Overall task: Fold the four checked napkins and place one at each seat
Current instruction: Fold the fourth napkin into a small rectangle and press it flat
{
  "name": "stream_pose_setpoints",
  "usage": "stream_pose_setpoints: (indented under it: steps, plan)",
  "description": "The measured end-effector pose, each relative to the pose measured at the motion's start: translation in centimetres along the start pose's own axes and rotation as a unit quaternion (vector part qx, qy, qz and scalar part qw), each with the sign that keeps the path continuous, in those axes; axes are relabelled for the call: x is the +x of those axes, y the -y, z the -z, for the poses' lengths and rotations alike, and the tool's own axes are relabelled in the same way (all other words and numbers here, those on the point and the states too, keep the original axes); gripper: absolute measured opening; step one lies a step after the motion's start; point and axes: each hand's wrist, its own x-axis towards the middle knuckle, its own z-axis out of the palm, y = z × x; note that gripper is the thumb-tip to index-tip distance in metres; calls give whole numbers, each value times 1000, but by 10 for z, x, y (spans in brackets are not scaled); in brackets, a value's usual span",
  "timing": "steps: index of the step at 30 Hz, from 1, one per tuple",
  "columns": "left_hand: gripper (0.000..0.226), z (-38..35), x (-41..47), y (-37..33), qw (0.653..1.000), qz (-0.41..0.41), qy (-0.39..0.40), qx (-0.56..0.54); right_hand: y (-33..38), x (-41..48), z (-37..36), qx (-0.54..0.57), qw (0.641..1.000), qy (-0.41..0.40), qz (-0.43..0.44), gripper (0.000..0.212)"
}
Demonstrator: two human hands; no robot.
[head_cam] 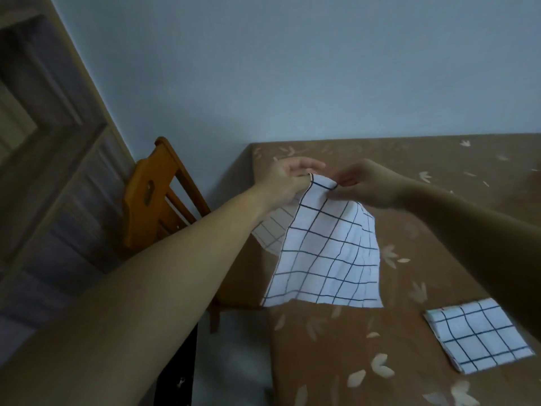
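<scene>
- Behind the whole scene stood a pale wall [292, 68], with a panelled door [44, 142] at the left.
- Next in size, the table [439, 230] filled the right half of the view under a brown cloth printed with pale leaves.
- At its far left corner a wooden chair [146, 206] stood close against the edge.
- The held napkin [328, 253] hung in the air over the table's left side, raised by its top edge. Its bottom hem sagged free, and a second layer showed behind its left edge, so it looked to be already doubled once.
- The folded napkin [480, 338] lay flat as a small square near the table's front right, well apart from the hanging one. The other two napkins were out of view.
- The left hand [288, 180] gripped the top left corner, and the right hand [371, 183] held the top right.
- The right hand's fingers [345, 179] were closed in a pinch on the hem. The left hand's fingers [307, 165] lay longer, with the thumb clamping the cloth.
- By the look of it, the fold of a second napkin was in hand. The next move would call for bringing the corners together evenly, or lowering the cloth flat to crease it, then setting it at the seat by the chair.
</scene>
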Motion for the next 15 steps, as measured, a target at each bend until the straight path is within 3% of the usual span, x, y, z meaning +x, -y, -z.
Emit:
stream_pose_setpoints:
  steps: [2,5,8,9,11,15]
  plan:
    - [19,10,4,4,1000,11,-7,2,2,2,3,39,998,-43,-5,11]
    - [42,25,15,11,998,62,-19,1,-1,3,10,134,983,-119,-36,15]
    - [39,37,27,15,994,79,-3,73,-10,5,19,191,965,-165,-68,18]
    - [47,40,28,13,993,86,-2,82,-16,5,21,203,960,-177,-74,14]
    - [87,45,30,10,992,94,11,80,-22,3,26,224,952,-193,-86,8]
    - [84,46,35,7,986,159,46,-11,-41,-3,34,247,933,-227,-131,7]
